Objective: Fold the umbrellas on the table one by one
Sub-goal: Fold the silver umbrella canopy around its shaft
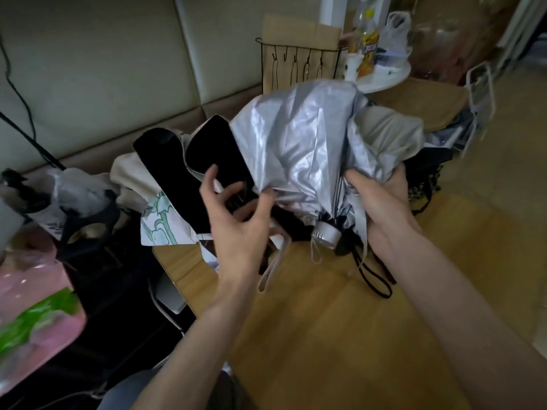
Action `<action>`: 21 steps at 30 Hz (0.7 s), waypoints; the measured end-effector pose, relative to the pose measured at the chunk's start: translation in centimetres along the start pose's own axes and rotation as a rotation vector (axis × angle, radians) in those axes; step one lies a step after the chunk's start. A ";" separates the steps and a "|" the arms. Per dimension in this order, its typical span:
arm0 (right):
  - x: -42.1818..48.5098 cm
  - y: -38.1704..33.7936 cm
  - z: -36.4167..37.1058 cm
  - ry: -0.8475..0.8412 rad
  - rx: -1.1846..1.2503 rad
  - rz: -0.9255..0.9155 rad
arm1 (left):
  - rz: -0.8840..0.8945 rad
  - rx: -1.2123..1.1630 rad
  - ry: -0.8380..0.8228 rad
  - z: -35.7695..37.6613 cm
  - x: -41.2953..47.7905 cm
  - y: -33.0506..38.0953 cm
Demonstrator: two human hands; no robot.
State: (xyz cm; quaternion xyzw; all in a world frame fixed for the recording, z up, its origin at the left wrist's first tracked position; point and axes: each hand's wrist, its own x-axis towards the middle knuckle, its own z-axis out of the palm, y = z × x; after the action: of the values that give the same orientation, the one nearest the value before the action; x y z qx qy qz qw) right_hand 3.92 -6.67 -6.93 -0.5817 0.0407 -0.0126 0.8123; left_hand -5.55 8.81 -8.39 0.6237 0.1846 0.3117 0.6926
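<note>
Gripping the silver umbrella (pixel 296 143) by its loose canopy, the right hand (pixel 376 202) sits beside the spread, empty left hand (pixel 236 223); the black umbrella (pixel 177 179) behind lies unfolded.

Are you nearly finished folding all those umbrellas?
Not yet. Nothing looks neatly folded. The right hand grips the crumpled silver umbrella; the open left hand reaches toward its fabric. The black-and-cream umbrella behind it lies loose, waiting its turn.

Left hand (pixel 236 220), right hand (pixel 376 199): bare forearms (pixel 189 335). Blue-grey trousers (pixel 130 389) at bottom edge.
</note>
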 end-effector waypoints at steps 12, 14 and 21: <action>-1.7 -0.5 1.7 -0.237 -0.032 -0.077 | 0.037 0.504 -0.266 1.3 -1.1 -0.2; -2.3 -0.5 2.3 -0.302 0.023 -0.020 | -0.178 0.396 -0.255 1.0 -0.4 0.3; -4.0 1.4 4.3 -0.498 -0.015 0.104 | -0.611 -0.125 -0.336 -2.1 -0.3 0.2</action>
State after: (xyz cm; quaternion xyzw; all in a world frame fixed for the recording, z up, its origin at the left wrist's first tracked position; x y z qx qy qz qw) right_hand 0.23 -1.87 -6.68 -0.5701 -0.1306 0.1729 0.7925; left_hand -7.18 10.18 -8.56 0.5388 0.2265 -0.0062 0.8114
